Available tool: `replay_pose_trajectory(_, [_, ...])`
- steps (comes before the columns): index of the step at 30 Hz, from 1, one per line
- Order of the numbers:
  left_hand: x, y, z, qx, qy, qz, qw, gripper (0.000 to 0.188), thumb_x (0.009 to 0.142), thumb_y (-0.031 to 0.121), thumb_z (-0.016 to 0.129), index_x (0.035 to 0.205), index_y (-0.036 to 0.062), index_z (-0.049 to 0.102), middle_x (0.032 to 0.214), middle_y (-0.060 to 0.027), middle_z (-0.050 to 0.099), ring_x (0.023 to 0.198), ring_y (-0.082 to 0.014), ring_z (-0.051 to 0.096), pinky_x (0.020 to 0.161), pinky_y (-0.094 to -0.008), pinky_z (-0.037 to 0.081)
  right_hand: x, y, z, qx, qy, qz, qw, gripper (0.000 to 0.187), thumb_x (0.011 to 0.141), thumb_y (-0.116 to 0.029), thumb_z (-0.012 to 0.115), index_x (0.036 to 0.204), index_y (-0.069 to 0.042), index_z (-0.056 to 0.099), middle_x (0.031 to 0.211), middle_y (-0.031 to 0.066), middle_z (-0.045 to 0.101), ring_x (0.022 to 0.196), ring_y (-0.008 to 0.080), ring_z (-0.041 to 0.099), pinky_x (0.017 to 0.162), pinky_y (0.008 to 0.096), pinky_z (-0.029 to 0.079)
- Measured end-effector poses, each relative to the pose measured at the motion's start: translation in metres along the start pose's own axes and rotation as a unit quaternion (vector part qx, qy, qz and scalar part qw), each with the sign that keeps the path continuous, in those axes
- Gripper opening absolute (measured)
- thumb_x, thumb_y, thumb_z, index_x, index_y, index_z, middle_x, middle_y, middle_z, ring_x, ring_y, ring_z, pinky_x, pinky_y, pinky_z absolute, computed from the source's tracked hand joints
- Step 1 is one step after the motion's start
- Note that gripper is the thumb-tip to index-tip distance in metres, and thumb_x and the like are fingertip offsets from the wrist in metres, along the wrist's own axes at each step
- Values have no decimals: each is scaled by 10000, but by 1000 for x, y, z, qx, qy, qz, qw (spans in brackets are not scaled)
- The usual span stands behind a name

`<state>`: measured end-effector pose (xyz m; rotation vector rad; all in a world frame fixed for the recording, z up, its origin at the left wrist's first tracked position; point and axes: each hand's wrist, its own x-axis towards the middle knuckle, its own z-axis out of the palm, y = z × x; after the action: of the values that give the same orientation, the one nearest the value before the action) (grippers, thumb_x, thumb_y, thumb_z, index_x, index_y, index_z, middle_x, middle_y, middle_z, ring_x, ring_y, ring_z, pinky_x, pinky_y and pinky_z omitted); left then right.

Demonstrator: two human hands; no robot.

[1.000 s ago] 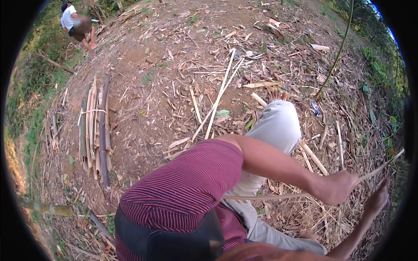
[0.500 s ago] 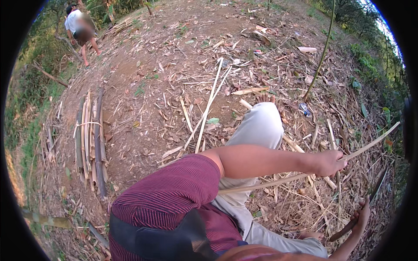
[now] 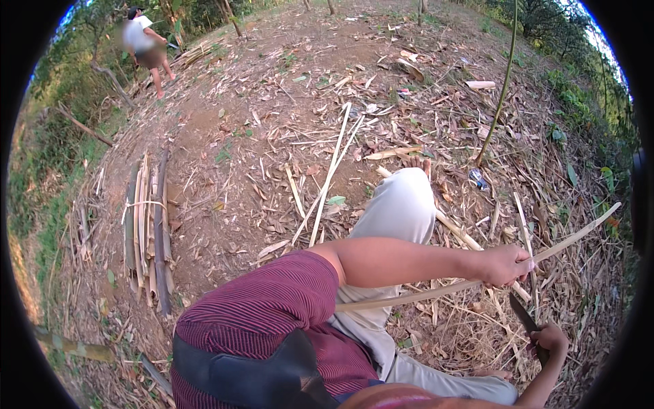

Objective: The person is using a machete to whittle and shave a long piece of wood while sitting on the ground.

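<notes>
My left hand (image 3: 507, 264) reaches across to the right, its fingers closed round a long, pale bamboo strip (image 3: 579, 233). One end of the strip sticks out beyond the fist toward the upper right. Its other length runs left across my leg and out of sight behind my sleeve. Below it, my right hand (image 3: 549, 341) grips a dark-bladed knife (image 3: 523, 315), fingers wrapped round the handle end. The blade points up and left, its tip below my left fist and apart from the strip.
On the left lies a tied bundle of split bamboo and sticks (image 3: 147, 232). Loose pale strips (image 3: 330, 174) cross on the ground ahead. A thin upright stem (image 3: 503, 88) rises at the right. Another person (image 3: 146, 48) stands far left. Dry leaves and shavings litter the ground.
My right hand has moved up and slightly left, and the knife blade has swung from pointing up-right to up-left. My left hand has shifted slightly left with the strip.
</notes>
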<state>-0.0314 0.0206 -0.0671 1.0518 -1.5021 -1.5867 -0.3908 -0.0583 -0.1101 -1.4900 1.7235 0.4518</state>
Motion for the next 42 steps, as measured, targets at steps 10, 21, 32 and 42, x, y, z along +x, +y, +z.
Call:
replay_pose_trajectory(10, [10,-7,4,2,50,9,999,371,1046,369,402,938,46,551,641,-8,505,535,-86,447,473,-283,386,-16,-11,0,29,102,-45,993,163,903,-58,562,953,90,608,664,192,679,477,257,643,421,405,517])
replay_pose_trajectory(21, [15,-7,6,-28,13,-8,999,335,1048,306,380,879,44,506,614,-21,521,424,-125,531,364,-261,418,-21,-6,-6,72,224,-86,968,200,941,-107,521,1006,73,576,598,136,625,406,200,561,368,363,435])
replay_pose_trajectory(32, [18,-9,3,8,77,14,997,376,1047,333,390,891,40,565,607,4,461,477,-95,414,445,-273,362,-67,-86,9,121,625,-238,733,291,1025,-224,482,1154,14,587,773,94,631,663,196,596,611,360,438])
replay_pose_trajectory(42, [15,-1,7,-27,84,15,996,423,1028,380,438,831,32,572,620,-19,514,513,-101,462,475,-296,379,-92,-147,68,-139,599,-354,705,179,996,-163,513,1051,-6,578,879,182,626,738,398,610,608,470,455])
